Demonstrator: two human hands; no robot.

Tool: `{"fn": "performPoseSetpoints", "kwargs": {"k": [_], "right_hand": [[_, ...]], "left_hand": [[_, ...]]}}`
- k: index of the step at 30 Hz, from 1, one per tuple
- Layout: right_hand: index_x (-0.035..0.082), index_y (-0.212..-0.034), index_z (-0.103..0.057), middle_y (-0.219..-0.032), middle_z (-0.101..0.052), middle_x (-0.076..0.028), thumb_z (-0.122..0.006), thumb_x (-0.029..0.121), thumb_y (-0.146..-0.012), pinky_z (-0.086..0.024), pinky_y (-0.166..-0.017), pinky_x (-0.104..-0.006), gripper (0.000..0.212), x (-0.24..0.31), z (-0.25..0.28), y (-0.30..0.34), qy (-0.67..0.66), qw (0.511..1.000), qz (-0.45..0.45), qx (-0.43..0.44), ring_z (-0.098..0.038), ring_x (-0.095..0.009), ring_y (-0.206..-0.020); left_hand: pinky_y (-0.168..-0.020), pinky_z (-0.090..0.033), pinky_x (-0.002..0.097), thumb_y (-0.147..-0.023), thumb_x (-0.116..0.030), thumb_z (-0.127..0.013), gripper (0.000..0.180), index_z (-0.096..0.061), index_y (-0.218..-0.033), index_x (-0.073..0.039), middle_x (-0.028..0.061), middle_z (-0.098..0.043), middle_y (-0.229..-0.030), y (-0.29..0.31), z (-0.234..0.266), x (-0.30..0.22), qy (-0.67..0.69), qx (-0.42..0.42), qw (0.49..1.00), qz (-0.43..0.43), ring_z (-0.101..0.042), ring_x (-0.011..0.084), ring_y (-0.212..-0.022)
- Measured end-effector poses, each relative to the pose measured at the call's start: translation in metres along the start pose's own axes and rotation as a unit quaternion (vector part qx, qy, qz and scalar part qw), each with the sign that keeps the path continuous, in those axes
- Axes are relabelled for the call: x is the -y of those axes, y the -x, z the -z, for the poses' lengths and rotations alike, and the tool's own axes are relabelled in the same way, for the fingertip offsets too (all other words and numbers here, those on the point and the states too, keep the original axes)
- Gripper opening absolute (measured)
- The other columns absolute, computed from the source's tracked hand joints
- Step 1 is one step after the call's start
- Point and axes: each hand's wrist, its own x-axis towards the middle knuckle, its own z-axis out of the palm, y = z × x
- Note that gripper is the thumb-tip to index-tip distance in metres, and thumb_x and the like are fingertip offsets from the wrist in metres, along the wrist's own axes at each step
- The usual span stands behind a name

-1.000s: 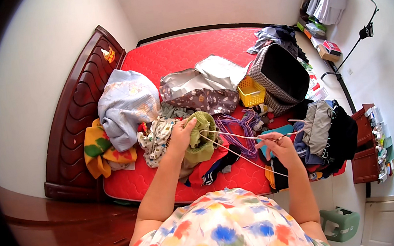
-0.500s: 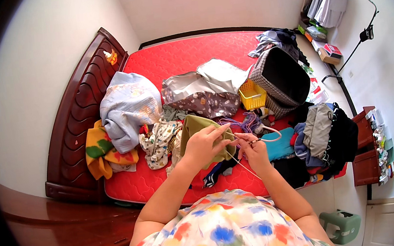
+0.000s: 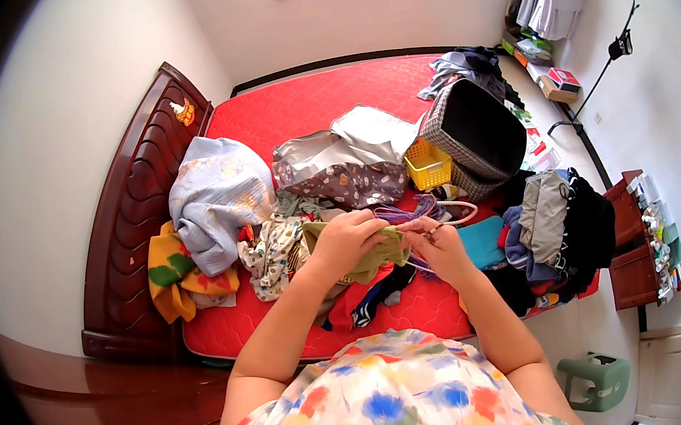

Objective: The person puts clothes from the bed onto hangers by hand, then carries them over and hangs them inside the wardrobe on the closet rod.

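Observation:
Above the near side of the bed, my left hand (image 3: 346,244) is closed on an olive-green garment (image 3: 371,261), which is bunched up and partly hangs below the fingers. Close beside it my right hand (image 3: 437,248) grips a thin white clothes hanger (image 3: 469,208) whose curved end sticks out to the right. The right fingertips also meet the garment's right edge. Just beyond the hands lies a bundle of thin purple and blue loops (image 3: 395,215), perhaps more hangers. A white patterned garment (image 3: 272,258) lies left of the olive one.
The red mattress (image 3: 277,102) carries a pale blue quilt (image 3: 216,193), a brown-and-silver bag (image 3: 358,181), a yellow basket (image 3: 428,170), a dark-lined storage box (image 3: 457,128) and clothes piles (image 3: 546,210). A green stool (image 3: 599,380) stands at the lower right.
The olive garment has been gathered up and hangs shorter, nearer the right hand. The hanger's straight white rod, seen below the hands before, is now mostly hidden. The view has shifted slightly.

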Motion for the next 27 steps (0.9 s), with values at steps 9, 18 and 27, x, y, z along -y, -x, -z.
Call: {"fn": "performPoseSetpoints", "kwargs": {"k": [9,18,27], "right_hand": [[0.003,-0.087,-0.054,-0.082,-0.056,-0.009,-0.068,0.0,-0.075,-0.044,-0.069,-0.0307,0.019,0.008,0.005,-0.004,0.198,0.908,0.27,-0.252,-0.055,-0.023,-0.075],[0.001,-0.108,-0.055,-0.1,-0.058,-0.013,-0.069,0.002,-0.074,-0.047,-0.078,-0.0327,0.037,-0.002,-0.024,-0.007,0.186,0.95,0.227,-0.11,-0.058,-0.028,-0.09],[0.004,-0.098,-0.06,-0.09,-0.064,-0.011,-0.072,0.015,-0.072,-0.044,-0.079,-0.038,0.03,-0.035,-0.031,-0.006,0.289,0.948,0.136,-0.011,-0.059,-0.032,-0.088]], "left_hand": [[-0.063,-0.045,0.0362,-0.08,-0.011,-0.064,0.017,-0.062,-0.096,-0.003,0.0101,-0.055,-0.079,-0.008,0.012,-0.011,0.091,-0.075,0.988,0.1,-0.056,0.0294,-0.072],[-0.061,-0.045,0.036,-0.082,-0.015,-0.064,0.017,-0.063,-0.096,-0.005,0.0098,-0.055,-0.077,-0.008,0.019,-0.019,0.098,-0.11,0.98,0.13,-0.058,0.0285,-0.071],[-0.072,-0.047,0.0313,-0.088,-0.011,-0.059,0.017,-0.061,-0.102,-0.002,0.012,-0.061,-0.088,-0.005,0.048,0.002,0.124,-0.229,0.949,0.179,-0.061,0.0265,-0.081]]}}
